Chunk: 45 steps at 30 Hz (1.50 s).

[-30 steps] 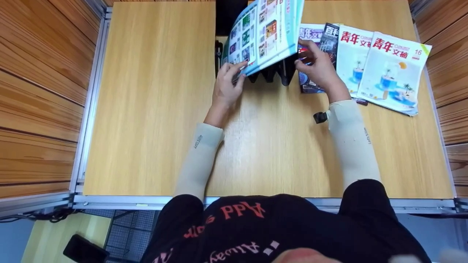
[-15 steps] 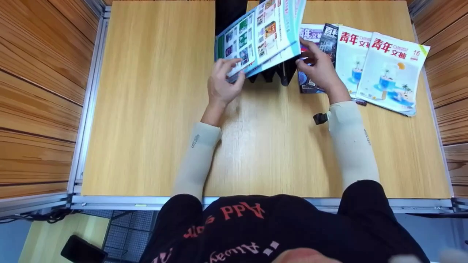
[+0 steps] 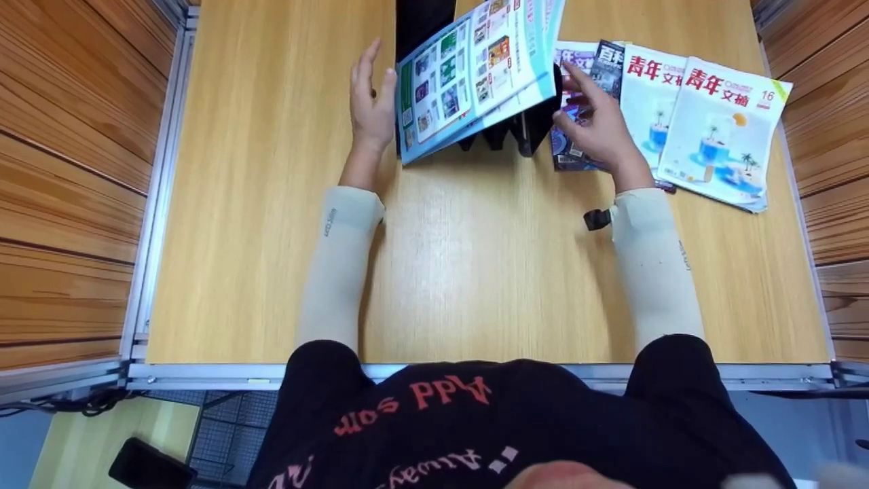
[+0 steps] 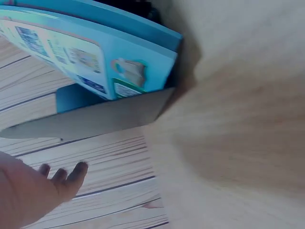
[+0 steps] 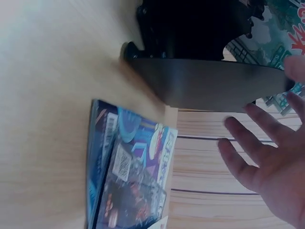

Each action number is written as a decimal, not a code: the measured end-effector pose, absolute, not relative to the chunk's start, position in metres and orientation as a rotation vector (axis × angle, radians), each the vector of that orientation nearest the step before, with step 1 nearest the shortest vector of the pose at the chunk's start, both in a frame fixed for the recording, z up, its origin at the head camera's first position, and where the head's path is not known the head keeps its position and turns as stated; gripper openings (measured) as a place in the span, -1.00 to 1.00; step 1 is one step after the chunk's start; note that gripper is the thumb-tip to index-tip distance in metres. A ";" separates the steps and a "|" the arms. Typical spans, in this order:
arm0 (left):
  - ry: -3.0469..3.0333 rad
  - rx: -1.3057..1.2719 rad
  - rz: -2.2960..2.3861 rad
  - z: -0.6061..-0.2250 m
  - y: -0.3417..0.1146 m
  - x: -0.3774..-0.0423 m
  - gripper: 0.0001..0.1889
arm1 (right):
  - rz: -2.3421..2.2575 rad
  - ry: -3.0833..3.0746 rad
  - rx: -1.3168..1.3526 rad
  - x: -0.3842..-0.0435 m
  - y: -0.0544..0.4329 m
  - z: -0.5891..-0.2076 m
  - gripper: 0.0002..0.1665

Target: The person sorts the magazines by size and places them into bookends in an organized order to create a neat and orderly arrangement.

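Observation:
Light-blue magazines (image 3: 475,75) with product pictures on the cover lean in a black book rack (image 3: 526,132). In the left wrist view, the magazines (image 4: 138,62) stand against the rack's end plate (image 4: 109,114). Just left of them my left hand (image 3: 372,112) is raised with its fingers straight, apart from the covers. My right hand (image 3: 597,125) is beside the rack's right end, fingers spread; in the right wrist view this hand (image 5: 271,162) is near the dark end plate (image 5: 214,83), and whether it touches is unclear. Part of the rack is hidden beneath the magazines.
To the right lie several magazines: two with a blue drink picture (image 3: 723,136), a dark one (image 3: 606,68), and a purple one (image 3: 570,146) partly behind my right hand. Metal rails (image 3: 159,170) and wood walls bound the table. A black phone-like object (image 3: 153,465) lies lower left.
My left hand has let go of the magazines' lower left corner and moved left, its fingers straightening. The magazines' left end has shifted left and down into the rack. The right hand stays nearly in place.

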<state>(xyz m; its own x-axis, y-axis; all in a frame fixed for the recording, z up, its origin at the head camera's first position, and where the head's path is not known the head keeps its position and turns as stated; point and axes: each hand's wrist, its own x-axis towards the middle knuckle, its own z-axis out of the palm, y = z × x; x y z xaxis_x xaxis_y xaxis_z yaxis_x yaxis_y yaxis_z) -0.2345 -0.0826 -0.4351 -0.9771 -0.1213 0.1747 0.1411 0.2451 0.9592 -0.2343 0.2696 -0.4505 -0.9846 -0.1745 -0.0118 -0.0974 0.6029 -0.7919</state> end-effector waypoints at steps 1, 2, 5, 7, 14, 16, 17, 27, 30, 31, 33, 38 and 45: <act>-2.320 -0.004 -1.845 -0.434 -0.083 -0.233 -0.48 | -1.355 2.750 -0.233 -0.234 0.271 -0.451 -0.12; -2.335 0.012 -1.873 -0.435 -0.084 -0.232 -0.49 | -1.363 2.772 -0.242 -0.233 0.273 -0.451 -0.08; -2.331 0.044 -1.950 -0.440 -0.084 -0.233 -0.50 | -1.295 2.844 -0.225 -0.233 0.281 -0.453 -0.06; -2.318 0.051 -1.993 -0.444 -0.084 -0.234 -0.50 | -1.181 2.892 -0.203 -0.233 0.286 -0.455 -0.08; -2.266 0.103 -2.100 -0.446 -0.081 -0.238 -0.54 | -0.766 2.914 -0.117 -0.233 0.298 -0.470 -0.10; -2.237 0.121 -2.146 -0.448 -0.080 -0.240 -0.55 | -0.689 2.897 -0.109 -0.234 0.300 -0.477 -0.07; -2.224 0.126 -2.166 -0.449 -0.080 -0.241 -0.56 | -0.659 2.886 -0.107 -0.235 0.302 -0.480 -0.05; -2.213 0.096 -2.185 -0.481 -0.080 -0.255 -0.56 | -0.402 2.805 -0.129 -0.238 0.313 -0.501 0.08; -2.215 0.108 -2.199 -0.485 -0.079 -0.258 -0.56 | -0.353 2.809 -0.144 -0.239 0.315 -0.504 0.07; -2.218 0.112 -2.202 -0.485 -0.079 -0.258 -0.56 | -0.340 2.810 -0.151 -0.239 0.315 -0.505 0.07; -2.224 0.116 -2.202 -0.484 -0.079 -0.257 -0.56 | -0.317 2.816 -0.169 -0.239 0.316 -0.506 0.04; -2.224 0.105 -2.206 -0.470 -0.078 -0.247 -0.56 | -0.297 2.819 -0.196 -0.239 0.317 -0.506 -0.03; -2.213 0.083 -2.197 -0.464 -0.077 -0.243 -0.55 | -0.279 2.838 -0.196 -0.241 0.317 -0.507 -0.07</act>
<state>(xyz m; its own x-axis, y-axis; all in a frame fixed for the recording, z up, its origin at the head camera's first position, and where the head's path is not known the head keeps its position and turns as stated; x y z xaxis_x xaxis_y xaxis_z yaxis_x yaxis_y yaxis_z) -0.2432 -0.0769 -0.4636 -0.9983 -0.0533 -0.0215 -0.0219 0.0069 0.9997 -0.2408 0.3172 -0.5067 -0.9511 -0.1604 -0.2640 -0.1060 0.9722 -0.2088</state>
